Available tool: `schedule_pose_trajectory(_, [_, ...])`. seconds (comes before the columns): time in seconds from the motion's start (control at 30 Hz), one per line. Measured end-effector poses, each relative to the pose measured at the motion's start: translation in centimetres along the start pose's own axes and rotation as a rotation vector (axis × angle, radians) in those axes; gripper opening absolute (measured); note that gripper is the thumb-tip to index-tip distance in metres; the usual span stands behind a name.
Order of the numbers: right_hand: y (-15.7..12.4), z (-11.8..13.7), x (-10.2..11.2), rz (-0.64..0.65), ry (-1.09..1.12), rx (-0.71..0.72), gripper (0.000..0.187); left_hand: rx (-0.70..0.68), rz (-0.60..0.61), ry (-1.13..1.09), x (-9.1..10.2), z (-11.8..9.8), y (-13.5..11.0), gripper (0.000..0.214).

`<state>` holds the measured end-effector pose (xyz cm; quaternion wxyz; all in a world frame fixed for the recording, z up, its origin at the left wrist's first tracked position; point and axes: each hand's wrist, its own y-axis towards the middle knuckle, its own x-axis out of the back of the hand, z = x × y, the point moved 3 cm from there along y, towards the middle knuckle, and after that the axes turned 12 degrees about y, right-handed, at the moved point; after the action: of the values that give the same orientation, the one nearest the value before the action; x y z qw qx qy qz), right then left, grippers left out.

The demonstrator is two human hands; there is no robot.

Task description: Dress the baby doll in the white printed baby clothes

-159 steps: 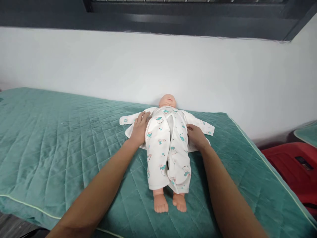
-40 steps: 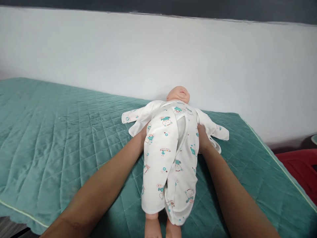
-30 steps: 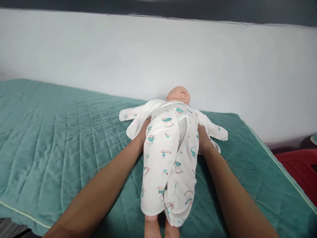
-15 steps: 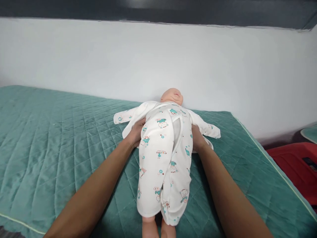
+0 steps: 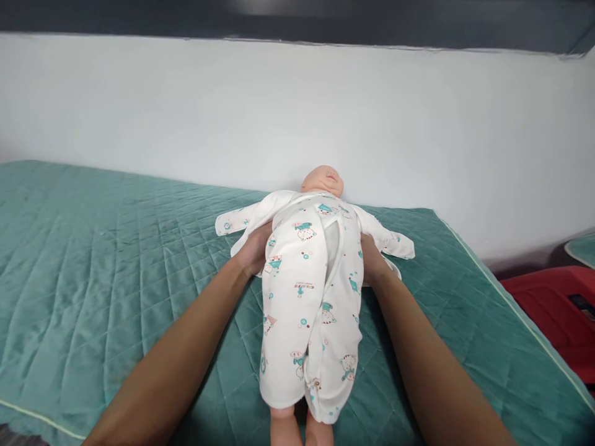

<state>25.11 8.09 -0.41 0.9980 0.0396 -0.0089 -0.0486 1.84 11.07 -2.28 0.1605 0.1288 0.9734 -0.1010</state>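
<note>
A baby doll (image 5: 309, 285) in a white romper printed with teal animals lies face up, its head by the wall and its bare feet at the bottom edge. A white printed top (image 5: 235, 222) is spread open under its shoulders, sleeves out to both sides. My left hand (image 5: 253, 253) grips the doll's torso from the left and my right hand (image 5: 372, 260) grips it from the right. The fingers of both hands are tucked behind the body and hidden. The doll's lower half appears raised off the quilt.
A green quilted bed cover (image 5: 93, 248) spreads wide to the left and ends in a piped edge on the right. A white wall (image 5: 186, 124) stands right behind the doll's head. A red object (image 5: 553, 310) sits beyond the bed's right edge.
Since five seconds ago my hands have slid in under the doll's sides and its body has come up and toward me. In the last half second almost nothing has moved.
</note>
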Motion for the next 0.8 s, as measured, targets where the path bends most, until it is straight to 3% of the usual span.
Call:
schedule_pose_trajectory(0.23, [-0.29, -0.13, -0.01, -0.025, 0.121, -0.085, 0.040, -0.022, 0.206, -0.003, 0.06, -0.22, 0.25, 0.026])
schedule_pose_trajectory(0.53, [-0.14, -0.05, 0.33, -0.015, 0.033, -0.048, 0.036, -0.064, 0.200, 0.064, 0.19, -0.16, 0.20, 0.029])
schedule_pose_trajectory(0.8, [-0.24, -0.11, 0.09, -0.030, 0.126, -0.069, 0.037, -0.020, 0.127, 0.063, -0.02, -0.11, -0.19, 0.026])
